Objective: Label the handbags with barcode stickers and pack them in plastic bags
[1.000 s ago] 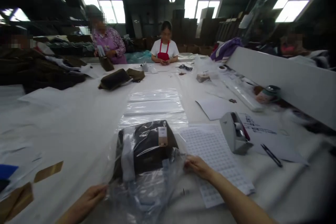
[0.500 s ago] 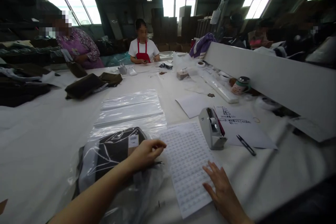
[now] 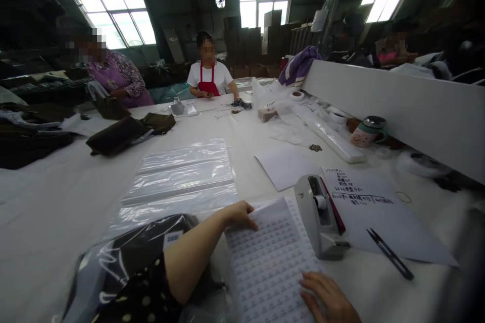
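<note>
The sticker sheet (image 3: pixel 271 262), a white page printed with small labels in a grid, lies near centre on the white table (image 3: pixel 56 202), just left of the tape dispenser (image 3: pixel 320 217). The left hand (image 3: pixel 237 212) is reached across to the sheet's far left corner, fingers curled onto the edge; whether the corner is pinched or only pressed cannot be told. The right hand (image 3: pixel 328 300) is laid flat and open on the near right part of the sheet, nothing gripped.

The sheet is judged light, thin and floppy, easily creased, likely slick on its backing. It is best pinned with a flat palm and lifted at a corner or edge; single labels would be picked by fingernail.

Under the left forearm a dark garment in a clear plastic bag (image 3: pixel 129 257) is seen, soft and slippery. Farther off lies a stack of empty clear bags (image 3: pixel 182 169). To the right of the dispenser are a handwritten paper (image 3: pixel 364 207) and thread snips (image 3: pixel 390 260); a mug (image 3: pixel 369 131) stands by the white partition (image 3: pixel 397 106). Other people are seated at the far end.
</note>
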{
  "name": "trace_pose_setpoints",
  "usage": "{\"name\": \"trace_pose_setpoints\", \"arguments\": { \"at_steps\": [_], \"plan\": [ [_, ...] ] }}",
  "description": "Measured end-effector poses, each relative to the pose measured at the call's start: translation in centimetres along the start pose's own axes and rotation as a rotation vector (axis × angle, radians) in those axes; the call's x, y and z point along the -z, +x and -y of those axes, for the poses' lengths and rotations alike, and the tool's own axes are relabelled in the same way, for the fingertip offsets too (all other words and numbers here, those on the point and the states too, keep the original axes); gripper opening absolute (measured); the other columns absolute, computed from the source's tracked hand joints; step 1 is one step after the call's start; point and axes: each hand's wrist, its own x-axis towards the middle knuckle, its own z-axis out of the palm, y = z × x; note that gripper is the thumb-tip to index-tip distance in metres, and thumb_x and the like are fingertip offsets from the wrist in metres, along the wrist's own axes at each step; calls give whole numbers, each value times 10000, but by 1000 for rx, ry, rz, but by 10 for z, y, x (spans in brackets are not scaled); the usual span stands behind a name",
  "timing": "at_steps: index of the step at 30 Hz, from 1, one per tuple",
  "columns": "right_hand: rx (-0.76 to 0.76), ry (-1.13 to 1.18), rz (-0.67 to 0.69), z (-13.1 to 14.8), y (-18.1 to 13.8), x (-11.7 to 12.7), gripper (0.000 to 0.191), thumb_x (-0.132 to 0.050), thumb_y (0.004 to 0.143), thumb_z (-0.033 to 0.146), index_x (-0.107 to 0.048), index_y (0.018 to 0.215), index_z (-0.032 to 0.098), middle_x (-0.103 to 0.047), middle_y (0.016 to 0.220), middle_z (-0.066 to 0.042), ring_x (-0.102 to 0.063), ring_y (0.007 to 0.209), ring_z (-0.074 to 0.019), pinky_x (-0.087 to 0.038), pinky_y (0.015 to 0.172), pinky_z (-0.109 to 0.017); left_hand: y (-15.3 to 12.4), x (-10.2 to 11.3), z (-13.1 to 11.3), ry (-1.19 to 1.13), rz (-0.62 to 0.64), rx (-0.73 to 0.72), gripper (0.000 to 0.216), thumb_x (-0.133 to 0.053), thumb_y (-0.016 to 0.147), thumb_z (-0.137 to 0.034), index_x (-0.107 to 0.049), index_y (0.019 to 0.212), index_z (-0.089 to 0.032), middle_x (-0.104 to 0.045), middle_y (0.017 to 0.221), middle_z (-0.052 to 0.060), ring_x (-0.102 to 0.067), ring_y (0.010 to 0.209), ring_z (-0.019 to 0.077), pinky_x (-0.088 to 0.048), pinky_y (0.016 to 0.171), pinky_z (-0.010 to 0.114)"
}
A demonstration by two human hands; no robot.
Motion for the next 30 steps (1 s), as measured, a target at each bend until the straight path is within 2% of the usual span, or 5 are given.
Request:
{"name": "trace_pose_setpoints", "arguments": {
  "at_steps": [3,8,19,25,30],
  "plan": [
    [-196,201,14,6,65,3,151,-481,872,258,-626,902,230,-655,961,-36,-606,918,-177,-520,810,-313,-9,3,-4,-119,136,-15,417,-767,492,-369,-690,872,-214,-689,788,-13,-639,721,206,-506,599,269],
    [-140,276,21,15,122,-8,204,-510,847,183,-598,1026,230,-607,1014,-64,-550,979,-220,-480,864,-396,-27,4,-12,-273,274,-59,405,-783,493,-404,-692,820,-184,-663,716,-9,-606,633,167,-494,578,260],
    [-138,279,115,22,127,2,81,-604,780,137,-562,771,205,-592,773,-18,-537,806,-192,-433,725,-324,-50,-2,-22,-132,266,-258,277,-738,582,-333,-706,811,-181,-641,707,-39,-571,681,149,-449,605,219],
    [-39,246,2,21,121,2,128,-485,855,136,-564,773,195,-617,861,-43,-557,837,-184,-436,772,-331,-52,-1,-24,-243,284,-217,320,-713,613,-380,-693,855,-172,-637,713,-20,-564,658,145,-453,619,245],
    [-79,264,-7,22,122,-2,154,-508,852,186,-552,998,210,-609,950,-59,-555,908,-208,-460,805,-363,-53,-1,-22,-209,261,-217,303,-711,606,-385,-689,819,-171,-613,681,-29,-533,631,133,-437,595,236]
  ]
}}
